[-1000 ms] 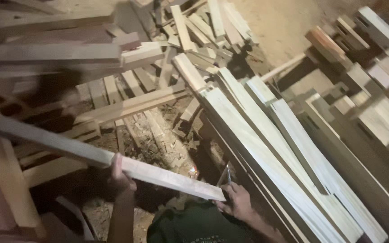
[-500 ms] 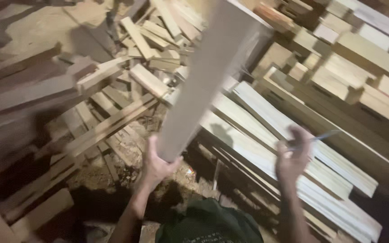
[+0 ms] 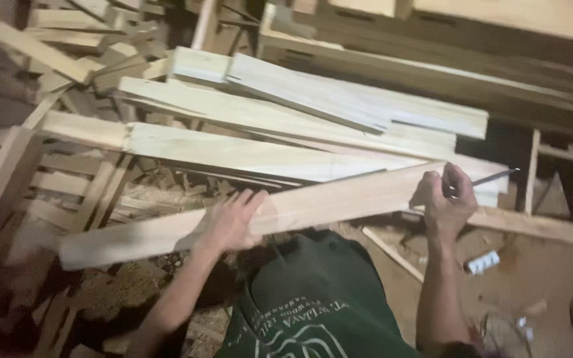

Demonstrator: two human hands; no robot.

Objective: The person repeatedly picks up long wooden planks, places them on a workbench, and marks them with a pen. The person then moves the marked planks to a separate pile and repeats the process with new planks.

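- The pale wooden board (image 3: 286, 209) lies across mid-frame, nearly level; half a second ago it stood tilted upward.
- Left hand (image 3: 228, 222) clasps its middle; right hand (image 3: 447, 199), at its right end, pinches a thin metal tool (image 3: 495, 176).
- Stacked planks (image 3: 313, 113) lie behind.

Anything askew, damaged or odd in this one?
Nothing damaged that I can tell. Boards lie stacked unevenly at crossing angles, with offcuts scattered behind. The left hand and right hand hold one plank across them.
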